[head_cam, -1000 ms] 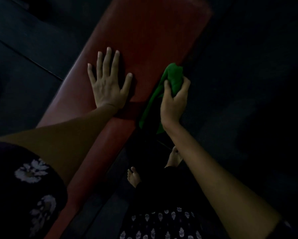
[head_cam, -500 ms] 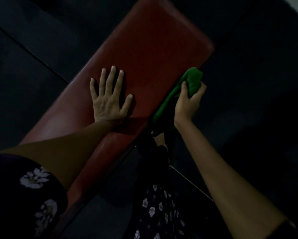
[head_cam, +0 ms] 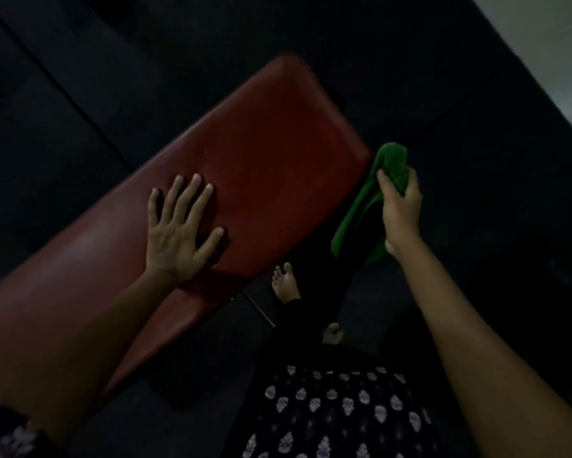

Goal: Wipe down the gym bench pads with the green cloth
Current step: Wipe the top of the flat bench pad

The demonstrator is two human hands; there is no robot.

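A long red bench pad runs diagonally from lower left to the upper middle in dim light. My left hand lies flat on it, fingers spread and straight. My right hand grips a bunched green cloth just off the pad's right side, near its far corner. The cloth hangs down from my fist, and I cannot tell whether it touches the pad's side edge.
Dark floor mats surround the bench. My bare feet stand on the floor beside the bench, under the cloth. A thin metal part of the bench frame shows below the pad. A pale strip of floor lies at the upper right.
My right hand has carried the cloth along the pad's right side toward its far end. My left hand has stayed flat on the pad. The view has swung, showing the pad's far end.
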